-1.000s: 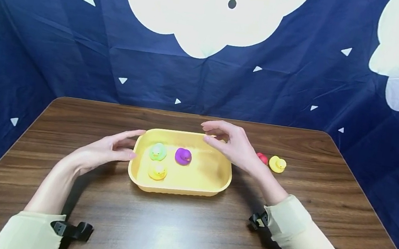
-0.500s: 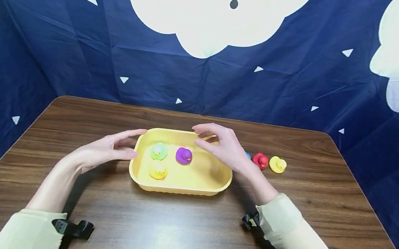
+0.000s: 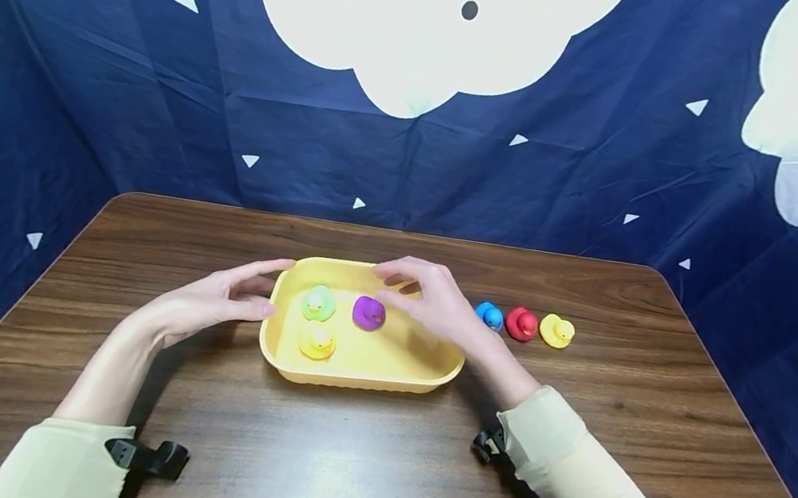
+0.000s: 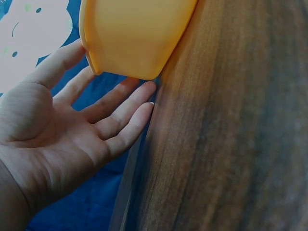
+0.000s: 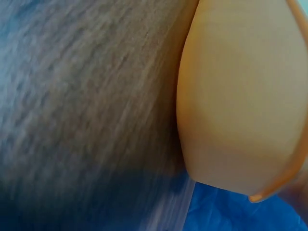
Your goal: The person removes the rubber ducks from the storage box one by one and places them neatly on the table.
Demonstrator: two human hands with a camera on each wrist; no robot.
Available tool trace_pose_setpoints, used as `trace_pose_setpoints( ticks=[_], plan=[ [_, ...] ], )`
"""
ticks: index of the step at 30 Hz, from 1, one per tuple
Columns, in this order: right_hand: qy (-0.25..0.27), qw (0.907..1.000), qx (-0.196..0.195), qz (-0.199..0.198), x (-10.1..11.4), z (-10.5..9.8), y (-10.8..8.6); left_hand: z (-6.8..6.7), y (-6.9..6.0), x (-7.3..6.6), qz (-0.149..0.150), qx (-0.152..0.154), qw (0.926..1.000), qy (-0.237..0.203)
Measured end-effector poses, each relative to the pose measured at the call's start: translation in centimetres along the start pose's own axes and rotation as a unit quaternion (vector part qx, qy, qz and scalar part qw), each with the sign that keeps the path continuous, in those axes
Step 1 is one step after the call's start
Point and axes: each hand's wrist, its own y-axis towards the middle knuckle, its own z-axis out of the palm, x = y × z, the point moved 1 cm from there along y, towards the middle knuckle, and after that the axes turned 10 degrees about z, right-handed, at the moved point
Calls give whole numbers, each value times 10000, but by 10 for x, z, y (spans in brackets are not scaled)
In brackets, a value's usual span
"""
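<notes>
A yellow plastic tub (image 3: 391, 370) stands on the table with three rubber ducks in it: a green one (image 3: 319, 303), a yellow one (image 3: 317, 341) and a purple one (image 3: 366, 313). At the tub's left end is my left hand (image 3: 222, 297), thumb against the rim and fingers spread along the end wall, as the left wrist view of the hand (image 4: 72, 120) shows. My right hand (image 3: 427, 293) hovers over the tub's right half, its thumb and fingers parted beside the purple duck. Nothing shows in its grasp. In the right wrist view the tub wall (image 5: 240, 106) hides most of that hand.
Right of the tub, a blue duck (image 3: 489, 316), a red duck (image 3: 521, 324) and another yellow duck (image 3: 557, 331) stand in a row on the wooden table (image 3: 311, 456). A dark blue cloth (image 3: 409, 175) hangs behind the table.
My right hand has moved left and slightly down over the tub, toward the purple duck. The blue and red ducks are now uncovered behind it. My left hand stays at the tub's end.
</notes>
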Motion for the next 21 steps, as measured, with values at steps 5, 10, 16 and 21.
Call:
trace_pose_setpoints(
  ticks=[5, 10, 16, 21],
  plan=[
    [-43, 9998, 147, 143, 0, 3, 0, 0, 0, 0, -1, -8, 10000, 28],
    [-208, 9993, 209, 218, -2, 7, -1, 1, 1, 0, -17, -10, 10000, 56],
    [-331, 9990, 271, 151, -2, 8, 0, 1, 0, 0, -24, -16, 10000, 78],
    [-395, 9988, 265, 154, -2, 9, 0, 0, 0, -1, -17, -13, 10000, 86]
  ],
)
